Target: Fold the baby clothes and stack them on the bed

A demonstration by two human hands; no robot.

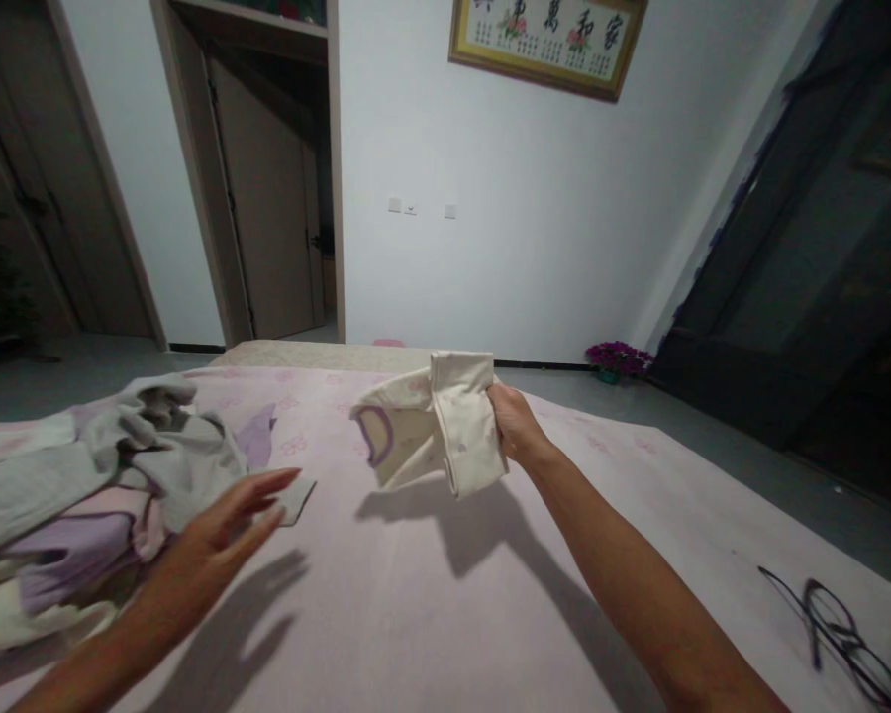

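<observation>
Two bare hands work above a bed covered in a pale pink sheet (416, 594): the right hand (516, 421) is closed around a folded cream cotton garment with purple trim (431, 431), lifted clear of the sheet, while the left hand (227, 530) is spread open, fingers straight, holding nothing, just beside a heap of grey, lilac and cream clothes (89, 495). The garment's long axis runs roughly left to right, its purple-edged opening pointing left toward the heap. Dark-framed spectacles (839, 634) lie at the sheet's right edge, and beyond stand a white wall, a framed embroidery (545, 40) and an open wooden door (267, 198).

White wall (535, 198) with a framed picture (547, 40), grey floor (749, 456) — potted purple flowers (615, 358) in the corner.
</observation>
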